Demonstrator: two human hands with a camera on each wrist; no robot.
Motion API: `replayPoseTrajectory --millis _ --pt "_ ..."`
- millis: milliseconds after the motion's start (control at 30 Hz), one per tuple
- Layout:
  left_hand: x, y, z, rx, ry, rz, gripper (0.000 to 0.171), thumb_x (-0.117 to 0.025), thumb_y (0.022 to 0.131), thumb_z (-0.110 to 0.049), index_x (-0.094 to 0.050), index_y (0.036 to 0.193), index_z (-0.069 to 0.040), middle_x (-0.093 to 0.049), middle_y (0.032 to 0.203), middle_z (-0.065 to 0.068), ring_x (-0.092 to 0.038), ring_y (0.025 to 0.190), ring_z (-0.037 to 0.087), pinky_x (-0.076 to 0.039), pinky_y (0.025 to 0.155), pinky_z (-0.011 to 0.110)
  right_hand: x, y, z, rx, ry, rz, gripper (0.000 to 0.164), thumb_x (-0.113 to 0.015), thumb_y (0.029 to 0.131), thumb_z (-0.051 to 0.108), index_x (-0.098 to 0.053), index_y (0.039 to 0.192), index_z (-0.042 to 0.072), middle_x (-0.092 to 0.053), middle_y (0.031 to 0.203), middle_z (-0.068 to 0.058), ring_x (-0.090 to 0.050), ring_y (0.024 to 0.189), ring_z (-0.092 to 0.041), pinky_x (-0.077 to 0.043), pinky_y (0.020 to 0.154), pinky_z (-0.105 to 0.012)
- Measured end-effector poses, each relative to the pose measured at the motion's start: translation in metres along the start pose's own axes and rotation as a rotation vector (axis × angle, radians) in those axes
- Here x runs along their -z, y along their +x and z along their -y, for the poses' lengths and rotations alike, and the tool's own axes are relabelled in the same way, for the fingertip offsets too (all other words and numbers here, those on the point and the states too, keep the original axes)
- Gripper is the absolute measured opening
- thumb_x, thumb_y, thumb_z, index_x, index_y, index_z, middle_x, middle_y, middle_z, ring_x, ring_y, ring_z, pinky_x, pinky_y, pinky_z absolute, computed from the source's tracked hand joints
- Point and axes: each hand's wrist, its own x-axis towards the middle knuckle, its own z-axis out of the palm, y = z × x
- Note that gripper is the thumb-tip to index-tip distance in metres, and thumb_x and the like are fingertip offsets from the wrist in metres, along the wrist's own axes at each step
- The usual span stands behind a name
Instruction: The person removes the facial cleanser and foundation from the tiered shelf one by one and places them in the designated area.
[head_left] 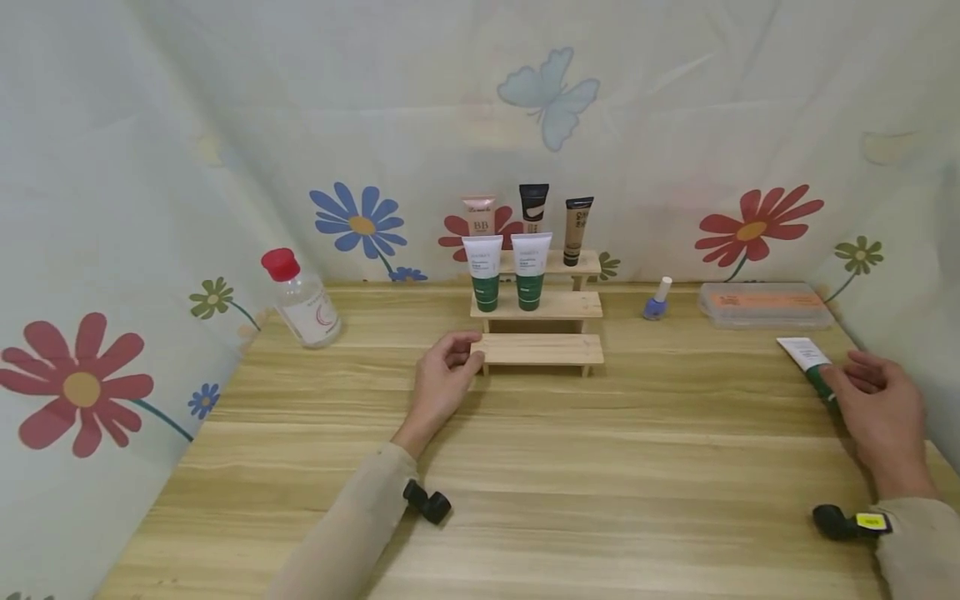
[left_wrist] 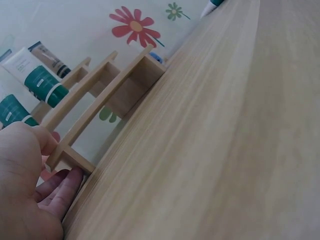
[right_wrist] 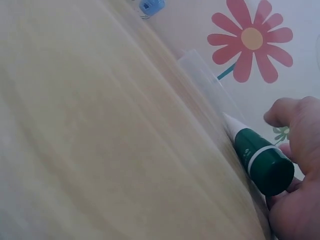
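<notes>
In the head view, my left hand (head_left: pixel 446 372) holds the left end of the lowest step of a wooden tiered stand (head_left: pixel 540 348). The left wrist view shows the fingers around that step's end (left_wrist: pixel 75 157). My right hand (head_left: pixel 885 408) is at the green cap end of a white-and-green squeeze tube (head_left: pixel 804 353) lying on the table. In the right wrist view, the thumb and fingers stand apart around the tube's cap (right_wrist: pixel 272 172); firm contact cannot be made out. Two similar tubes, left (head_left: pixel 483 271) and right (head_left: pixel 531 271), stand on the middle step.
On the top step stand a pink BB tube (head_left: pixel 480 215), a black-topped tube (head_left: pixel 533 204) and a slim beige-black tube (head_left: pixel 577 229). A red-capped bottle (head_left: pixel 306 304) is at left. Nail polish (head_left: pixel 657 302) and a clear plastic case (head_left: pixel 765 306) sit right, before the flowered cloth.
</notes>
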Motion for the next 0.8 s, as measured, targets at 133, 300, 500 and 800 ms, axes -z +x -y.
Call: replayPoseTrajectory --millis 133,300,500,800 --pt "-0.001 0.000 0.000 -0.004 0.009 0.006 0.026 -0.078 0.104 -0.016 -0.079 0.130 -0.017 -0.077 0.118 0.006 -0.076 0.106 0.021 -0.061 0.086 0.023 0.003 0.001 0.008 -0.028 0.140 -0.061 0.064 -0.072 0.106 0.034 -0.053 0.166 0.023 -0.052 0.122 0.027 -0.049 0.111 0.009 -0.042 0.108 -0.017" --pt "0.000 0.000 0.000 0.004 0.018 0.007 0.025 -0.077 0.104 -0.017 -0.079 0.129 -0.018 -0.077 0.116 0.005 -0.076 0.105 0.020 -0.062 0.087 0.025 0.005 -0.008 0.034 0.027 0.272 -0.110 0.059 -0.076 0.104 0.029 -0.058 0.160 0.033 -0.053 0.127 0.030 -0.048 0.116 0.010 -0.039 0.116 -0.019" --pt "0.000 0.000 0.001 -0.002 0.022 0.008 0.025 -0.076 0.105 -0.018 -0.079 0.129 -0.018 -0.077 0.116 0.005 -0.076 0.105 0.020 -0.063 0.088 0.027 -0.001 -0.022 0.078 0.228 0.324 -0.128 0.057 -0.076 0.105 0.029 -0.058 0.160 0.030 -0.055 0.135 0.026 -0.051 0.127 0.004 -0.040 0.109 -0.021" --pt "0.000 -0.001 0.002 -0.005 0.019 0.014 0.024 -0.076 0.105 -0.019 -0.079 0.129 -0.019 -0.077 0.115 0.004 -0.076 0.105 0.020 -0.063 0.087 0.027 -0.039 -0.045 0.153 0.420 0.532 -0.012 0.057 -0.077 0.105 0.015 -0.057 0.158 0.020 -0.057 0.142 0.011 -0.057 0.135 -0.012 -0.050 0.109 -0.018"
